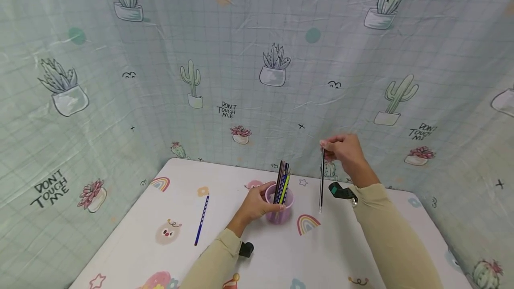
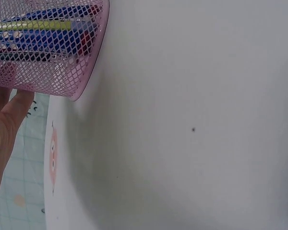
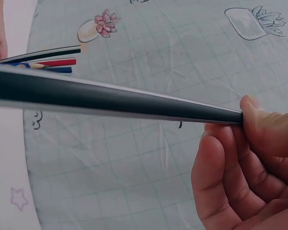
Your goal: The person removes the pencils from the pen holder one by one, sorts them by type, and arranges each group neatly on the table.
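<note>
My left hand [image 1: 257, 204] grips a pink mesh pencil cup [image 1: 279, 216], thumb on the near side and fingers round the far side. Several pencils [image 1: 283, 184] stand in the cup, among them dark, blue patterned and yellow-green ones. The left wrist view shows the mesh wall [image 2: 62, 72] with fingers against it. Up to the right, my right hand [image 1: 341, 148] pinches a black pencil [image 1: 322, 182] by its top end, between thumb and fingers. That pencil hangs nearly upright to the right of the cup, its pale end down. In the right wrist view its dark shaft [image 3: 120, 100] crosses the picture.
A blue patterned pencil [image 1: 201, 220] lies on the white table [image 1: 257, 258] left of the cup. Behind the table hangs a grey-green sheet [image 1: 241, 43] printed with cacti, which also covers both sides. Dark wrist-camera mounts [image 1: 341, 190] sit at both sleeves.
</note>
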A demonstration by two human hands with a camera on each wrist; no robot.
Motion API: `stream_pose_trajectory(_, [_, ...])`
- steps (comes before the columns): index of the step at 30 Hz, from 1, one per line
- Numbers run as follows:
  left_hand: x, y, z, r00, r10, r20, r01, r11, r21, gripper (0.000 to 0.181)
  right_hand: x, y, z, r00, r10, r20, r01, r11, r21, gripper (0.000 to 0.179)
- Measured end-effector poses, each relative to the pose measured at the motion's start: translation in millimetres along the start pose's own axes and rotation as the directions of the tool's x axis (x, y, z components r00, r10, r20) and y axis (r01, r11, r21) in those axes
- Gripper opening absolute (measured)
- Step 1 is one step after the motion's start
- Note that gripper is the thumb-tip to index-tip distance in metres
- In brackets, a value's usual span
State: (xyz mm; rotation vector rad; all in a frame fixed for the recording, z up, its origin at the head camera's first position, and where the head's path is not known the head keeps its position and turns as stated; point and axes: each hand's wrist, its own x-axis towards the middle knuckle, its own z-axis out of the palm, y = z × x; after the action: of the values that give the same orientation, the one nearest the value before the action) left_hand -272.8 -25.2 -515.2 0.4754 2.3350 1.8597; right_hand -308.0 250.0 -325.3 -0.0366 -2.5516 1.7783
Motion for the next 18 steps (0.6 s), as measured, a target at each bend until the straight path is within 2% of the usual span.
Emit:
stream_pose_trajectory(13, [1.0, -1.2, 0.4, 1.0, -0.022, -0.002, 0.022, 1.0, 0.004, 0.084, -1.7, 29, 3, 0.996, 0.087, 0.021, -0.087, 0.996, 0.008, 0.026])
stream_pose_trajectory(18, [2.2, -1.5, 1.0, 1.0, -0.023, -0.008, 0.023, 1.0, 0.01, 0.085, -2.8, 38, 4, 0.995, 0.096, 0.026, -0.096, 0.995, -0.008, 0.028])
